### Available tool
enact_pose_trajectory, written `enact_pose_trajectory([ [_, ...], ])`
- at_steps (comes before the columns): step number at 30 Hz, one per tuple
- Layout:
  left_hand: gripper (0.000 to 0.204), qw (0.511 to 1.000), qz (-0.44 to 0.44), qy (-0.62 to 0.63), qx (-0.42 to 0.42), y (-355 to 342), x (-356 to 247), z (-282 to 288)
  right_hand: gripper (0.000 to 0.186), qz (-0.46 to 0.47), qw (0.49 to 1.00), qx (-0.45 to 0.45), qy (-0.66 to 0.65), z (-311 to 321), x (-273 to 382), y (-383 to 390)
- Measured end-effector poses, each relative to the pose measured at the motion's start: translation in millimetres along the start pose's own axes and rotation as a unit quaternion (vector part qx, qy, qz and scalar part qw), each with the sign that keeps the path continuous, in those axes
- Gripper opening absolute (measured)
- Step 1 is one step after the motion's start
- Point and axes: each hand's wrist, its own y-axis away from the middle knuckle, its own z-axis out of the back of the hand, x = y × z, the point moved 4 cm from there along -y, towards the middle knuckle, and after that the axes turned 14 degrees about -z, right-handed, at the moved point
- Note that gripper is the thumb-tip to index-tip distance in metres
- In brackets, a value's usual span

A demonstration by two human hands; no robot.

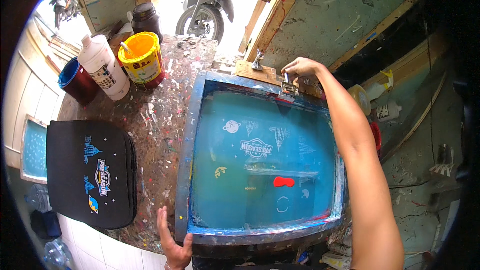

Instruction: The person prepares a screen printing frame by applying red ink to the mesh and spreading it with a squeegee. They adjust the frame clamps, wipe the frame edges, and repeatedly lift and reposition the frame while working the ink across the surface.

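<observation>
A silk-screen frame (186, 180) with blue-green mesh lies on the worktable. Its stencil shows pale planets, towers and a lettered badge, and a red blob (284, 182) sits on the mesh. At the frame's far edge my right hand (302, 66) has its fingers closed around the upright handle of a metal hinge clamp (289, 88). My left hand (175, 246) is at the near left corner of the frame, fingers apart and holding nothing; whether the thumb touches the wood I cannot tell. To the left lies a stack of black printed fabric pieces (70, 170).
A yellow paint bucket (142, 72), a white bottle (107, 67), a dark red pot (77, 87) and a black jar (146, 17) stand at the table's far left. A second clamp (257, 60) sits on a wood block. Beyond, a motorcycle (207, 10) stands outside the doorway.
</observation>
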Motion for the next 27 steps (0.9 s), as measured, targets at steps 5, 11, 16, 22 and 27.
enact_pose_trajectory([
  [5, 0.076, 0.999, -0.018, -0.033, 0.017, -0.6, 4.1, -13.0, 0.024, 0.073, 0.985, -0.076, 0.137, 0.7, 1.6, -13.9],
  [11, 0.065, 0.997, -0.031, -0.068, -0.009, 5.0, 8.8, -17.1, 0.032, 0.054, 0.977, 0.119, -0.167, -10.6, -12.1, -6.3],
  [16, 0.061, 0.997, -0.028, -0.071, -0.003, 3.9, 9.7, -18.5, 0.031, 0.129, 0.983, -0.084, 0.104, -10.9, -0.9, -8.9],
  [22, 0.062, 0.998, -0.018, -0.058, -0.015, 3.0, 7.9, -20.9, 0.038, -0.03, 0.837, -0.367, 0.404, -37.5, 47.0, -23.3],
  [27, 0.066, 0.998, -0.034, -0.047, -0.008, 5.1, 7.7, -20.7, 0.038, 0.053, 0.952, -0.219, 0.207, -12.5, 36.5, 0.8],
])
